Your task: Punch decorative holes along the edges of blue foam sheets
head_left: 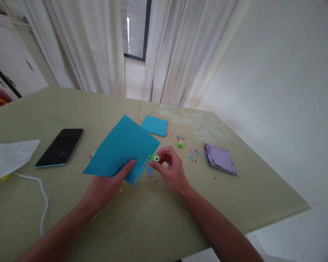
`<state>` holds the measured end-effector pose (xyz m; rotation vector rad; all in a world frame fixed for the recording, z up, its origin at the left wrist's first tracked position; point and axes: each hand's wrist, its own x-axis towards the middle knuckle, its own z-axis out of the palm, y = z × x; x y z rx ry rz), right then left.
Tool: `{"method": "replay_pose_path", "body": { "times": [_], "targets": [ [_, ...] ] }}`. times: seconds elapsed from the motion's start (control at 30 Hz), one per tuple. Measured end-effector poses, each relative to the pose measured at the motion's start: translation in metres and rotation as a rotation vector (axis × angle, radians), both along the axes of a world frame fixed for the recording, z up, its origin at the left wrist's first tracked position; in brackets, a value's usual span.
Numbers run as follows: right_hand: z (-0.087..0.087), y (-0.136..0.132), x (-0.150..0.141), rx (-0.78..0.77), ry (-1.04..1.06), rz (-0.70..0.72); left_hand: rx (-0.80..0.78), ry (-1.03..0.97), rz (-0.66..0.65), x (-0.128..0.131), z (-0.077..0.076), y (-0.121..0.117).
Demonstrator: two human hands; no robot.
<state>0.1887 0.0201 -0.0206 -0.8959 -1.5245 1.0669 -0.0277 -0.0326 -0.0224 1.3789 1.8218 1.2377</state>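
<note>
My left hand (109,180) grips a blue sheet of paper (118,145), thumb on top and the other fingers hidden beneath. A row of small punched holes runs along the sheet's right edge. Between the thumb and fingers of my right hand (172,169) is a small green craft punch (155,157) with an eye-like round mark, set at that punched edge. Another small green punch (180,144) lies on the table beyond my right hand. Tiny punched paper bits (150,172) are scattered under the sheet, with more confetti (194,154) farther right.
A stack of blue paper (155,125) lies behind the held sheet. To the right sits a pile of purple sheets (222,159) with punched edges. A black-screened tablet or phone (61,147), a white cable (45,198) and a white sheet or bag (11,156) occupy the table's left.
</note>
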Motion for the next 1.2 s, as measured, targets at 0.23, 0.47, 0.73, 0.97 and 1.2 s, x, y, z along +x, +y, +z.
{"method": "replay_pose_path", "body": {
  "times": [0.23, 0.47, 0.73, 0.97, 1.2],
  "targets": [
    [-0.0035, -0.0002, 0.0012, 0.096, -0.071, 0.016, -0.005, -0.025, -0.008, 0.0025, 0.0038, -0.0004],
    [-0.004, 0.0017, 0.0031, 0.136, -0.067, 0.029, 0.071, -0.001, 0.033, 0.0049, 0.0046, -0.0006],
    [-0.0051, 0.0013, 0.0042, 0.168, -0.075, 0.027, 0.077, -0.021, 0.043, 0.0048, 0.0041, -0.0013],
    [-0.0028, -0.0012, 0.0037, 0.187, -0.074, 0.023, 0.062, -0.044, 0.049, 0.0057, 0.0083, -0.0022],
    [0.0035, -0.0054, 0.003, 0.248, -0.168, 0.009, -0.005, -0.035, 0.015, 0.0055, 0.0091, -0.0037]
  ]
}}
